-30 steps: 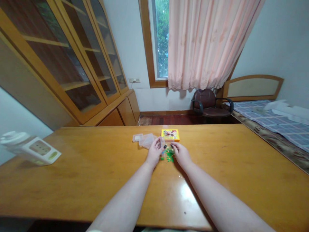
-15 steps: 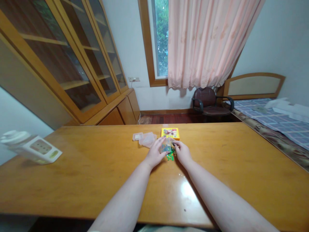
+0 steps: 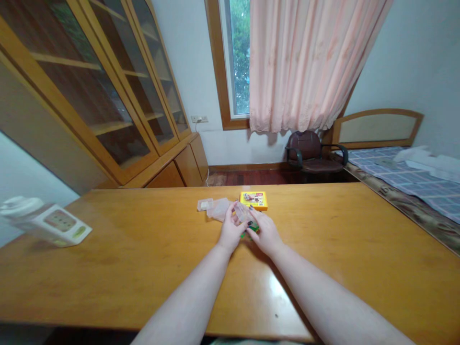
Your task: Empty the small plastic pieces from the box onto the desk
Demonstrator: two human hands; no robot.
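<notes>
Clear boxy plastic container, frame centre: fingers of left hand and right hand grip it — apparently two-handed handling; next move likely needs steadiness near small green pieces.

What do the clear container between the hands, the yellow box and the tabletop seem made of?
Clear container: probably smooth plastic, being see-through.
Yellow box: printed surface, perhaps card or plastic.
Tabletop: glossy, likely varnished wood; brown streaks and bright glare show.
</notes>
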